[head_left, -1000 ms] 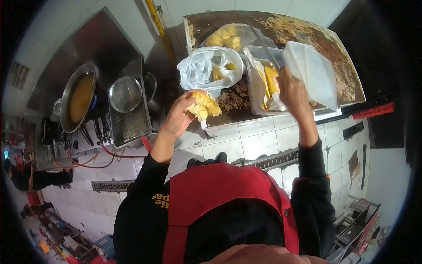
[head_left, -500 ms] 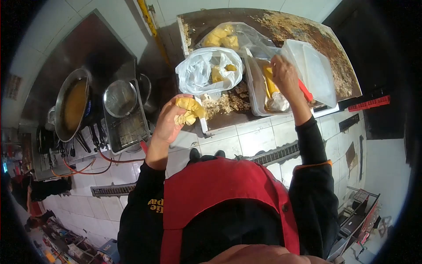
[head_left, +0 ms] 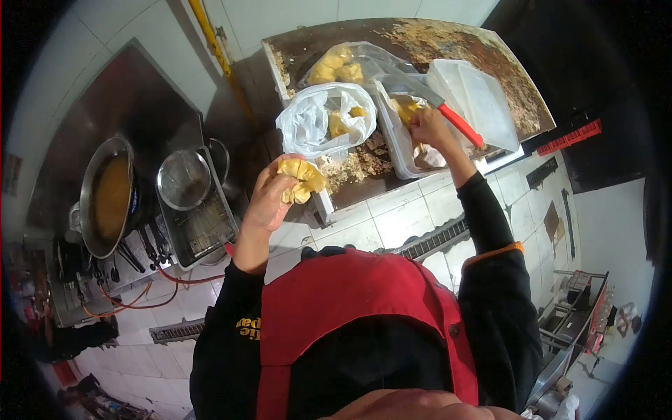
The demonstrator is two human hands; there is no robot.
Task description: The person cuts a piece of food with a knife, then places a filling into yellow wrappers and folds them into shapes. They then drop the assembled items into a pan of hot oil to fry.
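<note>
My left hand (head_left: 269, 192) holds a crumpled yellow piece (head_left: 301, 180), soft-looking and folded, near the table's front left corner. My right hand (head_left: 432, 131) reaches into a rectangular plastic tub (head_left: 393, 150). Its fingers are bent closed at a yellow piece (head_left: 404, 108) inside; the fingertips are partly hidden. A white bundle (head_left: 428, 157) lies in the tub below my hand. Just beyond that hand, a knife with a red handle (head_left: 460, 126) rests slantwise across the tub. Between my hands stands an open white plastic bag (head_left: 297, 126) with yellow pieces (head_left: 343, 122) in it.
A clear bag with yellow lumps (head_left: 336, 66) lies behind. Another translucent container (head_left: 476, 91) sits at right on the worn tabletop (head_left: 490, 52). On the left are a large pan of brown liquid (head_left: 112, 199), a strainer (head_left: 183, 178) and a rack tray (head_left: 203, 227).
My right hand has moved left and deeper into the tub, away from the knife, whose blade and handle now show more. My left hand still holds the yellow piece. The view has shifted slightly.
</note>
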